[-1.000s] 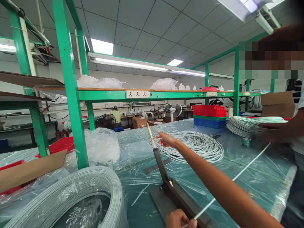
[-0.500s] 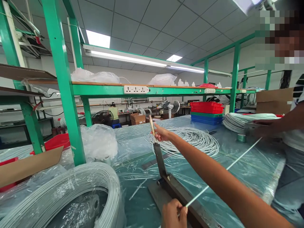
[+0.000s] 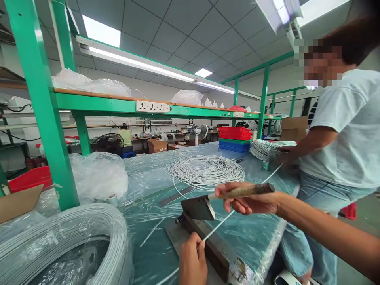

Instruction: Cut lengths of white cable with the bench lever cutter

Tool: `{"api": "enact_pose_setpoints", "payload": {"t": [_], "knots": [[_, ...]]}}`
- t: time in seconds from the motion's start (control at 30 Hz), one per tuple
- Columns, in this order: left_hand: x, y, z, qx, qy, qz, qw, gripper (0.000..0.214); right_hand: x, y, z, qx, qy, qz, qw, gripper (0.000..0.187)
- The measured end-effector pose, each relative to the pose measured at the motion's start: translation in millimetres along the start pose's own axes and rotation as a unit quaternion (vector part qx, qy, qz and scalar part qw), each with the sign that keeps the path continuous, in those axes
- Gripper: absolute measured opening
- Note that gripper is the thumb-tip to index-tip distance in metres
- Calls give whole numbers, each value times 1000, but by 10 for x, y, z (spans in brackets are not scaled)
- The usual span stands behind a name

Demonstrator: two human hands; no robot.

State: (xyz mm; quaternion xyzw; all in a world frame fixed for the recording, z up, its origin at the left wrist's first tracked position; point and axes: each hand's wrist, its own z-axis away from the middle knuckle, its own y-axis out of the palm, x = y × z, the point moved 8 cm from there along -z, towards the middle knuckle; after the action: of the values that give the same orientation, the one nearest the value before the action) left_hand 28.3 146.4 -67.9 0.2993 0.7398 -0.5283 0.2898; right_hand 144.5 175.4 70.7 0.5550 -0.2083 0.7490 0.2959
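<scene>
My left hand [image 3: 192,259] pinches a thin white cable [image 3: 219,225] between thumb and fingers, low in the middle of the view. The cable runs up to the right, passing under the cutter's handle, to a co-worker's hands. My right hand [image 3: 247,201] is closed around the handle [image 3: 264,189] of a lever cutter. Its broad metal blade [image 3: 198,208] is tilted above the cutter's metal base [image 3: 216,251], close to the cable. Whether blade and cable touch, I cannot tell.
A plastic-wrapped cable coil [image 3: 118,237] lies at the front left, and a loose coil [image 3: 208,170] lies behind the cutter. Red, green and blue crates [image 3: 234,140] are stacked farther back. A co-worker [image 3: 341,130] stands at the right. A green post [image 3: 44,118] rises at the left.
My right hand has swung the cutter's handle from upright down to the right, lowering the blade. My left hand still pinches the cable. The view has turned right, showing more of the co-worker.
</scene>
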Motion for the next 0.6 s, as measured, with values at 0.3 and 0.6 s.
{"api": "enact_pose_setpoints", "payload": {"t": [0.3,0.6], "knots": [[86,32,-20,-39,-69,126,989,35,-410,20,261,-27,94,10,995,69],[173,72,-61,-29,-70,116,990,33,-435,53,360,-106,159,93,977,73]]}}
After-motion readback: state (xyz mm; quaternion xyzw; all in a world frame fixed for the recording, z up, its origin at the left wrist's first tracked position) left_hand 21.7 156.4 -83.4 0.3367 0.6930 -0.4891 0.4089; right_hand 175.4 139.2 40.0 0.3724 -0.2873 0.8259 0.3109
